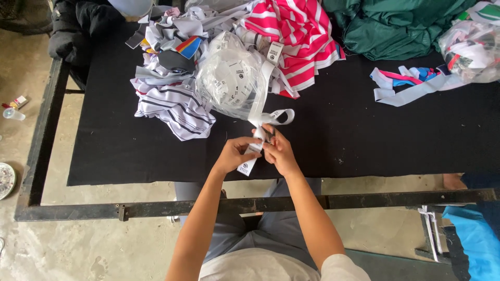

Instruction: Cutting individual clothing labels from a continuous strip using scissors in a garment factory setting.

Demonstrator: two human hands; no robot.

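Left hand (233, 154), right hand (280, 152): fingers of both pinched on white label strip (262, 136), near edge of black table (338, 135). Clear bag of labels (229, 78) just beyond; striped cloth (174, 106) to left.

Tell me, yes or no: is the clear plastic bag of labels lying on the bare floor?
No. The clear plastic bag of labels rests on the black table, beside the striped garments, above both hands holding the white label strip.

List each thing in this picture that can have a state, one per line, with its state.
Left hand: fingers pinching the label strip.
Right hand: gripping the same strip.
White label strip: looped, trailing out of the bag.
Clear plastic bag: open, full of labels.
Pink striped garment: crumpled.
Green fabric: heaped.
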